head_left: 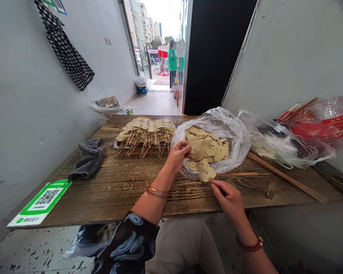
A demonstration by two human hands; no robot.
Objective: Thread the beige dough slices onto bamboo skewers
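Note:
My left hand (178,156) pinches a thin beige round slice (196,149) at the mouth of a clear plastic bag (236,152). Between the fingertips and thumb of my right hand (228,196) is the lower end of a wooden skewer, its slices (206,172) bunched along the stick. That skewer tilts up toward the left hand, close to the slice there. Inside the open bag lies a heap of loose slices (214,146). To the left, a pile of loaded skewers (147,131) rests on a metal tray, sticks pointing toward me.
Bare skewers (288,177) lie on the wooden table (125,194) at right, near another plastic bag (286,146) and red packaging (326,125). A dark grey cloth (88,158) and a green QR-code card (41,201) occupy the left. Beyond the doorway stands a person (172,61).

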